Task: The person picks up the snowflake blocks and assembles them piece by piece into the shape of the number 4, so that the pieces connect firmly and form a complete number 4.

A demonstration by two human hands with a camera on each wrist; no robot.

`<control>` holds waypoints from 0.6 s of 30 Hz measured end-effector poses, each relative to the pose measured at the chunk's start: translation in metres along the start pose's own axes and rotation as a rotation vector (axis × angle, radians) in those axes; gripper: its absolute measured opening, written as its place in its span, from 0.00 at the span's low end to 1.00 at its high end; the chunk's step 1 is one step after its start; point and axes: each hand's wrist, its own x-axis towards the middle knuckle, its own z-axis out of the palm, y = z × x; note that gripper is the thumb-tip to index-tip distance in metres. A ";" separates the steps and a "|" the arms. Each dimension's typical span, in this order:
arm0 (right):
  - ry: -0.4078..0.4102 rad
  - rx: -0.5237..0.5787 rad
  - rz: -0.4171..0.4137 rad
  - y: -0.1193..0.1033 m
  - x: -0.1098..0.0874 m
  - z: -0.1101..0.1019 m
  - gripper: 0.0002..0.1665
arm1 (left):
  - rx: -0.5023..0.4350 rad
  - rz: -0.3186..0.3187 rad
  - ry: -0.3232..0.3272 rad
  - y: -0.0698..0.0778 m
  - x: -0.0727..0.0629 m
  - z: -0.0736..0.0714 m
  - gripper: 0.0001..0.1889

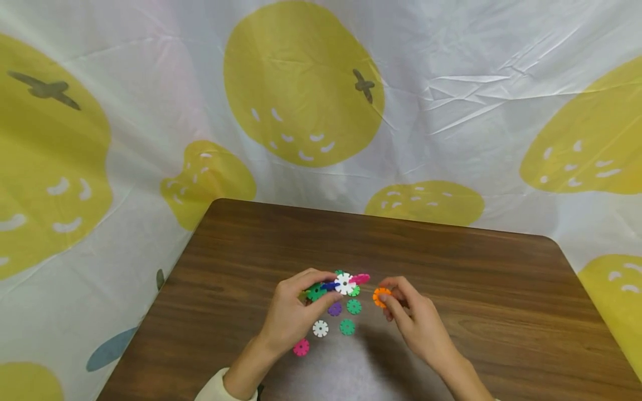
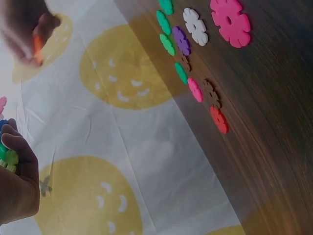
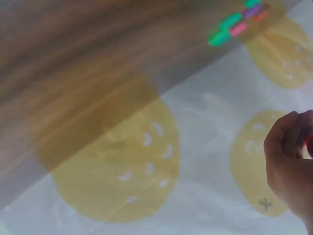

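Observation:
My left hand (image 1: 288, 312) grips a joined cluster of notched plastic discs above the table. A green disc (image 1: 316, 291), a dark blue disc (image 1: 329, 286), a white disc (image 1: 344, 283) and a pink disc (image 1: 360, 279) show in it; the pink one sticks out to the right. To the right, apart from the cluster, my right hand (image 1: 421, 326) pinches a single orange disc (image 1: 382, 297) between thumb and fingers. The left wrist view also shows the cluster in my left hand (image 2: 19, 171), at the left edge. My right hand (image 3: 288, 166) is partly cut off in the right wrist view.
Loose discs lie on the brown wooden table (image 1: 501, 301) below the hands, among them a white disc (image 1: 320, 328), a pink disc (image 1: 301, 347), a purple disc (image 1: 334, 309) and several green ones. Behind the table hangs a white curtain (image 1: 426, 139) with yellow fruit prints.

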 end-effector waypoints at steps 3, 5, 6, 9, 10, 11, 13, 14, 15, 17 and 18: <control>0.061 0.045 -0.004 -0.013 0.004 -0.008 0.12 | -0.001 0.001 -0.002 0.000 0.000 0.001 0.11; 0.087 0.084 -0.012 -0.021 0.006 -0.012 0.14 | -0.001 -0.004 -0.005 0.000 0.000 0.002 0.11; 0.099 0.102 -0.016 -0.025 0.007 -0.014 0.15 | 0.001 -0.002 -0.005 0.000 0.000 0.002 0.11; 0.128 0.148 -0.038 -0.036 0.010 -0.017 0.17 | 0.002 -0.012 -0.004 0.000 -0.001 0.002 0.12; 0.137 0.163 -0.043 -0.039 0.011 -0.017 0.17 | 0.003 -0.018 -0.004 0.001 -0.001 0.002 0.12; 0.147 0.174 -0.046 -0.041 0.012 -0.018 0.17 | 0.004 -0.020 -0.003 0.001 -0.001 0.002 0.12; 0.164 0.186 -0.047 -0.046 0.013 -0.018 0.18 | 0.010 -0.024 -0.003 0.001 -0.001 0.003 0.12; 0.172 0.190 -0.046 -0.048 0.013 -0.018 0.18 | 0.013 -0.019 -0.002 0.001 0.000 0.003 0.12; 0.178 0.191 -0.045 -0.050 0.013 -0.018 0.17 | 0.016 -0.019 -0.002 0.001 0.000 0.003 0.12; 0.185 0.185 -0.038 -0.053 0.014 -0.019 0.17 | 0.018 -0.015 -0.001 0.001 0.000 0.004 0.12; 0.187 0.182 -0.034 -0.054 0.014 -0.019 0.16 | 0.018 -0.012 -0.001 0.001 0.000 0.004 0.12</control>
